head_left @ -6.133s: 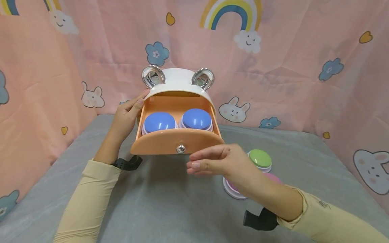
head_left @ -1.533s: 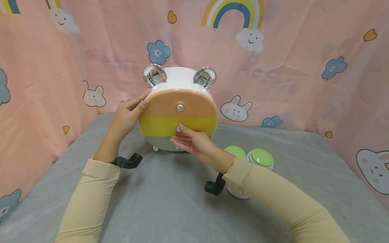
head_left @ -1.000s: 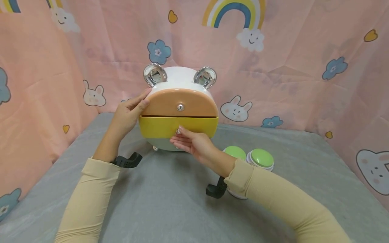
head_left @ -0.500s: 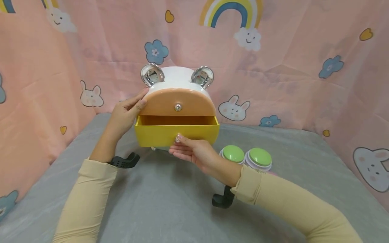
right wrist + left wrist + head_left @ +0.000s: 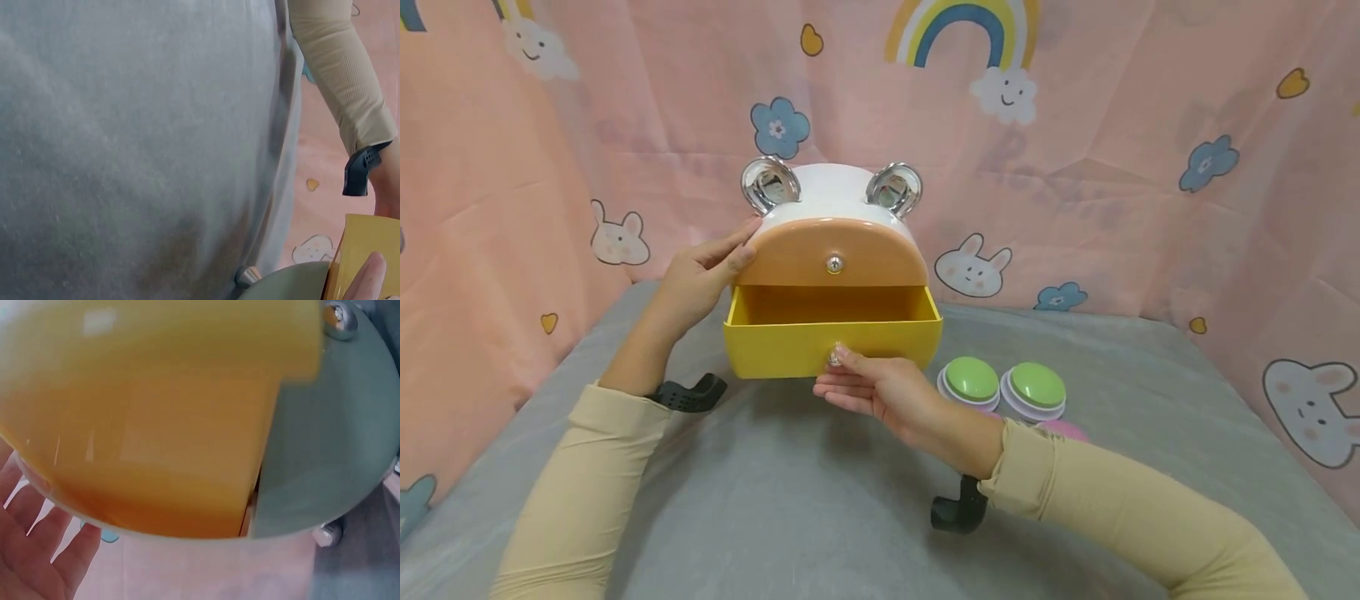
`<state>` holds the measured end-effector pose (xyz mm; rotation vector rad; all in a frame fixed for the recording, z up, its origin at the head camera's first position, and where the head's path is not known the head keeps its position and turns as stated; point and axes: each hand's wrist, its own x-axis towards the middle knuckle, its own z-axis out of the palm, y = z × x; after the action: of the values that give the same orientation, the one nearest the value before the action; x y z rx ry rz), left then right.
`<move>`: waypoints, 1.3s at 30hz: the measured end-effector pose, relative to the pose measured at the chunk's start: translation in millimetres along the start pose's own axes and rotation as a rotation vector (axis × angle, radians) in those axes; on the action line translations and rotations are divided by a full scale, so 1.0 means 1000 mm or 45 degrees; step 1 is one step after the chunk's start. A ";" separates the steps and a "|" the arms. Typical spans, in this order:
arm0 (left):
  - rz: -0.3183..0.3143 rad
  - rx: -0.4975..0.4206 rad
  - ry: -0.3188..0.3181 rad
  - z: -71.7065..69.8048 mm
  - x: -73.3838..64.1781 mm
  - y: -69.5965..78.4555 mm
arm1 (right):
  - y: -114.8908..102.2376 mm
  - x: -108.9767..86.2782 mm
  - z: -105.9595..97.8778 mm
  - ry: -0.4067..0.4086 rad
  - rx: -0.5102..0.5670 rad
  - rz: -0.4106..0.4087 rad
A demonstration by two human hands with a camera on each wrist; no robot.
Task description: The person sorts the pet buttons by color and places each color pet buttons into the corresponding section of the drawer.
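Observation:
A small white drawer cabinet (image 5: 838, 190) with two chrome ears stands on the grey cloth. Its top orange drawer (image 5: 790, 254) is closed. Below it the yellow drawer (image 5: 782, 352) is pulled well out, and no contents show in the part visible. My right hand (image 5: 891, 396) pinches that drawer's silver knob (image 5: 834, 359) between thumb and fingers. Against the cabinet's left side rests my left hand (image 5: 692, 279), its fingers fairly straight, as the left wrist view also shows. The grey-green bottom drawer (image 5: 331, 444) appears closed in the left wrist view.
Two green-topped round push buttons (image 5: 972, 380) sit on the grey cloth (image 5: 760, 517) right of the cabinet. Pink-topped ones (image 5: 1063, 430) are partly hidden by my right forearm. A pink printed curtain (image 5: 1090, 108) surrounds the table.
Earlier the orange drawer was out with two blue-topped buttons inside; it is now closed. My right hand took the yellow drawer's knob and drew that drawer forward. The left hand stays at the cabinet's side.

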<state>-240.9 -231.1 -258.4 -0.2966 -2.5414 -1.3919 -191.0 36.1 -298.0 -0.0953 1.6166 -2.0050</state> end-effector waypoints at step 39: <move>0.041 -0.009 0.021 0.004 0.000 -0.009 | 0.022 -0.038 0.008 -0.035 -0.054 -0.040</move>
<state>-243.4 -231.9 -267.6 -0.3246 -2.5082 -1.3858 -147.7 43.7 -305.5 -0.1645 1.6499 -1.9844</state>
